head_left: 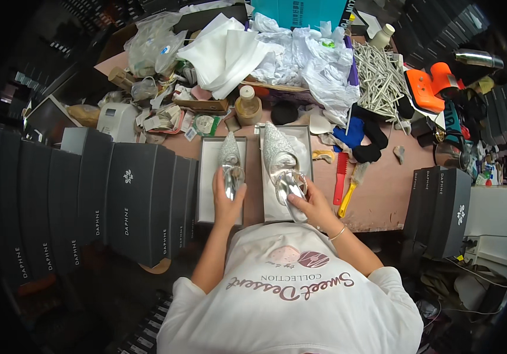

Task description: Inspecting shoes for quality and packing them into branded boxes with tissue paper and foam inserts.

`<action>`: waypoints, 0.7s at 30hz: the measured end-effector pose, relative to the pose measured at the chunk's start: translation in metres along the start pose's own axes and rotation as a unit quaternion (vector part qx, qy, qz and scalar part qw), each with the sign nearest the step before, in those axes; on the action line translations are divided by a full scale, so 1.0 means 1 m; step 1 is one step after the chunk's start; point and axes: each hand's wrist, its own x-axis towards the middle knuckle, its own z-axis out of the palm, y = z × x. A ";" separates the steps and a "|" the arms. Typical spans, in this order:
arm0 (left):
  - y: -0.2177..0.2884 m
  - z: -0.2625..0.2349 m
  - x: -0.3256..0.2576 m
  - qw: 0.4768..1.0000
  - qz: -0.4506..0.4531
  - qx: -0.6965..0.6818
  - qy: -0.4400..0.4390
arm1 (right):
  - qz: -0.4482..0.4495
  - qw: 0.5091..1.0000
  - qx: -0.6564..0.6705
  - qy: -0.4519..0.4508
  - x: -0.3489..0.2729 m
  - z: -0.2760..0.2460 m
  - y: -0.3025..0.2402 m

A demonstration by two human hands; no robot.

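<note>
Two open boxes lie side by side on the table (383, 200), a shoe (230, 165) in the left box (206, 183), another shoe (281, 165) in the right box (303, 147). Brushes (348, 183) lie right of them; stacked boxes (123, 200) stand left.

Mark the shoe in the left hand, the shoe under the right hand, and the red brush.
Left shoe (230, 162): head view, on its glittery pointed front.
Right shoe (277, 154): head view, on the glittery upper, ahead of the hand.
Red brush (340, 177): head view, midway along its red handle.
</note>
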 end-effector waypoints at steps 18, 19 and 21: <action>0.064 0.005 -0.035 0.883 -0.220 -0.397 -0.117 | 0.040 0.988 0.121 0.091 -0.033 0.008 0.021; 0.073 0.008 -0.039 0.881 -0.237 -0.391 -0.122 | 0.041 0.985 0.131 0.102 -0.033 0.008 0.022; 0.068 0.017 -0.041 0.859 -0.243 -0.434 -0.123 | 0.042 0.980 0.152 0.121 -0.031 0.011 0.024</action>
